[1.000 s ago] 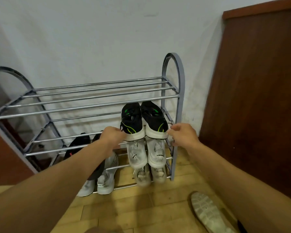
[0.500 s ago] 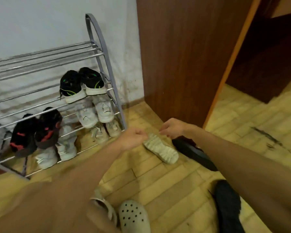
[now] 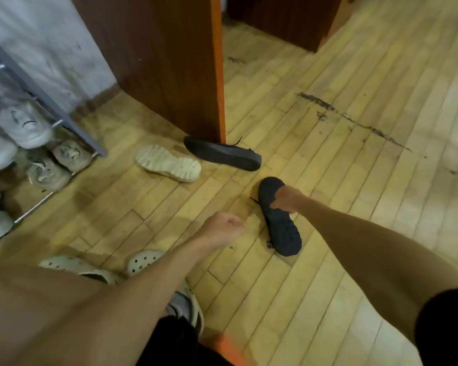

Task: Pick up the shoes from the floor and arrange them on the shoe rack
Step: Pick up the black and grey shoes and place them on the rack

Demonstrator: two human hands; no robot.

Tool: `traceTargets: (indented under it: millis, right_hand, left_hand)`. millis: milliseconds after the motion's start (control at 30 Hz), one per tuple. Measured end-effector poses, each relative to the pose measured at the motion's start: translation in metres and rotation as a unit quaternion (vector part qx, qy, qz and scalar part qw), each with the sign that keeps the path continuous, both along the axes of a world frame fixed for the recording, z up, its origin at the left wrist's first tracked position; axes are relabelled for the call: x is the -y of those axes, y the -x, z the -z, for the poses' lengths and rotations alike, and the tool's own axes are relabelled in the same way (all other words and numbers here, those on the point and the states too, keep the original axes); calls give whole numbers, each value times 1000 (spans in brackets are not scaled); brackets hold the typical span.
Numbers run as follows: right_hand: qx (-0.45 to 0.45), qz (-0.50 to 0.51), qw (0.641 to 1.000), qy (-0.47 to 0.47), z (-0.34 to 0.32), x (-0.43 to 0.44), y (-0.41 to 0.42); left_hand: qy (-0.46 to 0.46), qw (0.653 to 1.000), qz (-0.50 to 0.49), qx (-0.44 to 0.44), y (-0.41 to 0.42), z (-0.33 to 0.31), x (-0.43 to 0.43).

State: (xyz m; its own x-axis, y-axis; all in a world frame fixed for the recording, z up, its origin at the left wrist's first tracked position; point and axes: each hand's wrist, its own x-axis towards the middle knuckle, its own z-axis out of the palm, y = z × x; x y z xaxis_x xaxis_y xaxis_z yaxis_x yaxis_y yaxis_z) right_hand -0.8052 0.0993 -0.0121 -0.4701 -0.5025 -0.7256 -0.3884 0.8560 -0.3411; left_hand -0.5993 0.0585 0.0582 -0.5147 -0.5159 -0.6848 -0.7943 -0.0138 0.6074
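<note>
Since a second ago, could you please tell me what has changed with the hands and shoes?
Both hands left the black-and-green pair on the rack. The right hand reached down and closed on the near black shoe; the left hand hovers, fisted and empty. The white shoe and far black shoe lie unmoved.

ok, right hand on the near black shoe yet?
Touching. Head view: the right hand lies on the near black shoe, fingers curled over its upper, no floor visible between them.
</note>
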Motion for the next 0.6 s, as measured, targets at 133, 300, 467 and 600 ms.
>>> traceTargets:
  millis: [133,300,467,600]
  right_hand:
    - [-63,55,995,-53,49,-50,-5]
    - [-10,128,990,-62,79,-63,-22]
    - [-76,128,988,-30,68,-52,-40]
    - [-132,37,989,63,68,-39,-76]
  left_hand:
    - [-17,998,65,0,6,4,-15]
    - [-11,1000,28,8,0,1,7]
    - [-2,999,-22,26,-14,9,24]
    - [0,999,-30,37,-19,12,26]
